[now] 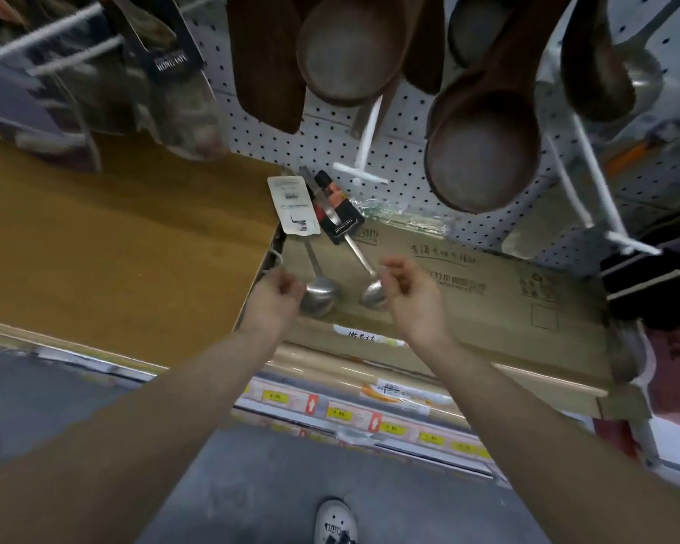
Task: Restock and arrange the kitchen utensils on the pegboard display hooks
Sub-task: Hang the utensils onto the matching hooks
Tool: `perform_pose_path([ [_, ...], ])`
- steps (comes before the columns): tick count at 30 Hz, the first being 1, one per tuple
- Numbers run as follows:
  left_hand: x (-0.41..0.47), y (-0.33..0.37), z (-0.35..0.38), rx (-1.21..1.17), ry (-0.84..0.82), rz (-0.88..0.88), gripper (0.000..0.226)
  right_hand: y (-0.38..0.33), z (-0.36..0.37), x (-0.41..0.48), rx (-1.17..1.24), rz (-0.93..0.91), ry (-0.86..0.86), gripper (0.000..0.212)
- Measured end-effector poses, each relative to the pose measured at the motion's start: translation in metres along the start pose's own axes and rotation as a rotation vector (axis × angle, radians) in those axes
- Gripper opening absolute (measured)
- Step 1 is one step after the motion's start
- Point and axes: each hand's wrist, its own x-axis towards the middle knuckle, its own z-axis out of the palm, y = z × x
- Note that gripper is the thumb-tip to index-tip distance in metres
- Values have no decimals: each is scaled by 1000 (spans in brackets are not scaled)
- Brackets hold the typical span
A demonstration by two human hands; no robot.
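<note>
Left hand (279,296) is curled around the bowl of a steel ladle, the left ladle (322,296), which is held from the side. Right hand (407,292) is curled too. The bowl of the right ladle (371,296) seems to be pinched at its edge, but the picture is too blurry to be sure.

Both ladles are pointed handle-up toward the pegboard (405,151). A white tag (293,204) is fixed to the left ladle's handle, and a black card (340,217) to the right one's. Just beside their tops, a bare white hook (368,143) is stuck out from the pegboard. It cannot be told if the two ladles are hung on anything yet.

Higher up, big wooden ladles (483,159) are already hung on other hooks. Under the hands, a flat cardboard box (507,292) is laid down. Lower still, yellow price labels (338,414) are stuck in a row.

So the job looks partly done. The wooden ladles are up. The two steel ladles are likely still to be hung and set straight, and the bare hook is waiting to be filled.
</note>
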Motion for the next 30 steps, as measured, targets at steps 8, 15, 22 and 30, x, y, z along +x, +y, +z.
perform_pose_path([
  [8, 71, 1, 21, -259, -21, -177, 24, 0, 37, 80, -185, 38, -48, 41],
  [15, 95, 8, 29, -658, -119, -259, 17, -1, 62, 114, -201, 187, -126, 55],
  [22, 93, 8, 36, -767, -87, -233, 33, 0, 77, 128, -78, 260, -145, 35],
  [30, 76, 9, 43, -741, -99, -230, 47, 10, 84, 114, -146, 277, -233, 16],
])
